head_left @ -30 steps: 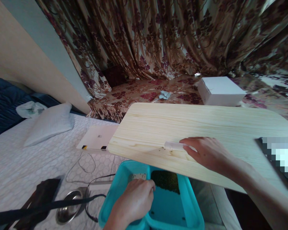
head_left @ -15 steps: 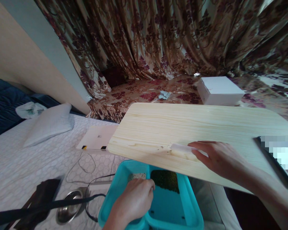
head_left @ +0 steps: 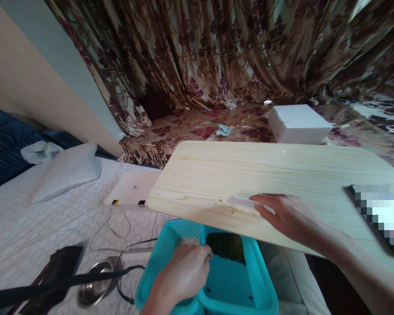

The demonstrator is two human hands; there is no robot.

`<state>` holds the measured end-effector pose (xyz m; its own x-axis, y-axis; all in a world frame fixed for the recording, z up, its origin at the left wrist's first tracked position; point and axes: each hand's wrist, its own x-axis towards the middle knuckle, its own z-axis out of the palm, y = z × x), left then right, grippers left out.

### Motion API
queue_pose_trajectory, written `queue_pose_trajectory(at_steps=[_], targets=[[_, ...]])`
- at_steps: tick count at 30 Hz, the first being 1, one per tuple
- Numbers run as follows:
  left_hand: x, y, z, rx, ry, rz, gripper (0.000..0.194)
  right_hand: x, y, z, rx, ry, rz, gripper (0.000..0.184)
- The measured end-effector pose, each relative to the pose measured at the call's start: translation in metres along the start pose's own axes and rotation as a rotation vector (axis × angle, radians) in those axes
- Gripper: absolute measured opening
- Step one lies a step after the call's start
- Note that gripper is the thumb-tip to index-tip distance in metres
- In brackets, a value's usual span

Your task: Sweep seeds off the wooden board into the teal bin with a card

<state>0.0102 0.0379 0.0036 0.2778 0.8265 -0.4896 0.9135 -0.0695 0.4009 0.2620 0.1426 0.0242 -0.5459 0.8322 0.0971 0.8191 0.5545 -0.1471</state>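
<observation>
My right hand rests low over the light wooden table, closed on a white strip like folded paper or card. The strip lies almost flat against the tabletop. Just left of its end are a few small dark grains. Below the table edge, my left hand is closed over the middle divider of a teal container; its fingertips are hidden. Dark green grains lie in the container's right compartment, and pale speckled grains show in the left one.
A tablet-like device lies at the table's right. A steel bowl, cables and a dark strap are on the bed at left. A flat white box sits beyond them. Behind the table stands another white box.
My right hand has slid slightly left across the tabletop with the white strip, nearer the dark grains. My left hand and the container stay in place.
</observation>
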Motion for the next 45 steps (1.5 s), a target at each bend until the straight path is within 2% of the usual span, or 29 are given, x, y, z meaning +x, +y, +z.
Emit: queue_pose_trajectory(at_steps=[6,11,13,15,20,26,34,45], targets=[[0.0,-0.002,-0.001,-0.015,-0.006,0.0,0.036,-0.019,-0.005,0.011,0.083,0.006,-0.062,0.024],[0.002,-0.005,0.0,-0.013,-0.019,-0.001,0.035,-0.032,-0.013,0.009,0.229,-0.052,-0.179,0.024],[0.002,-0.006,0.001,-0.009,-0.015,-0.002,0.035,-0.026,-0.014,0.005,0.195,-0.014,-0.152,0.023],[0.001,-0.007,0.001,-0.014,-0.006,-0.005,0.035,-0.014,-0.015,0.0,0.108,0.027,-0.067,0.024],[-0.003,-0.012,0.001,-0.016,0.019,-0.031,0.034,0.015,-0.021,-0.006,-0.024,-0.102,0.088,0.026],[-0.002,-0.019,0.002,-0.021,0.022,-0.044,0.034,0.028,-0.031,0.004,-0.031,-0.134,0.101,0.029],[-0.002,-0.024,0.002,-0.023,0.027,-0.044,0.032,0.028,-0.045,0.005,0.007,-0.186,0.079,0.028],[-0.005,-0.023,-0.001,-0.01,0.035,-0.054,0.035,0.027,-0.049,0.006,0.069,-0.164,0.057,0.029]])
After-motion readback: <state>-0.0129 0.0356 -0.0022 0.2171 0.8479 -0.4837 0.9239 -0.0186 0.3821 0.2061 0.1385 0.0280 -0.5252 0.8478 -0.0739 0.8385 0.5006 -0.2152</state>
